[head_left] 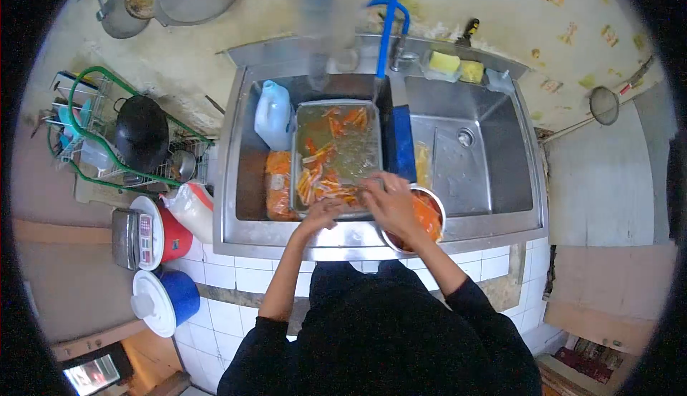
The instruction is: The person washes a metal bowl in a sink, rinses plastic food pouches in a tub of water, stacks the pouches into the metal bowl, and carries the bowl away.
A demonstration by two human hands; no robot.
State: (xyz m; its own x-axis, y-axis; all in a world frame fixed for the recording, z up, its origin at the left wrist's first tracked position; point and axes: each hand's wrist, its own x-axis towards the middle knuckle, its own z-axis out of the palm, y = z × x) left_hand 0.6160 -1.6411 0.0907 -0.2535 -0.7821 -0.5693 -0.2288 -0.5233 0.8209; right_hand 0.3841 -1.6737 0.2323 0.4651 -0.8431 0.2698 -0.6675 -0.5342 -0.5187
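Tray (336,102) is seated in the left basin (248,181) of the sink, filled with water; orange strips (315,182) are bunched at its front left, with more toward the back. Left hand (321,215) is positioned at the tray's front edge, fingers loosely bent; whether anything is gripped cannot be told. Right hand (386,195) is held over the tray's front right corner, fingers stretched out and blurred; grip cannot be told there either. Bowl (443,210) with orange contents (428,218) is placed at the sink's front edge, partly covered by the right forearm. Pale blue jug (273,120) and orange-filled bag (279,185) are lined up left of the tray. Blue slab (403,142) is stood right of it, near the divider. Blue hose (388,31) is hung down behind the tray. Sponges (444,63) are kept behind the right basin (451,181).
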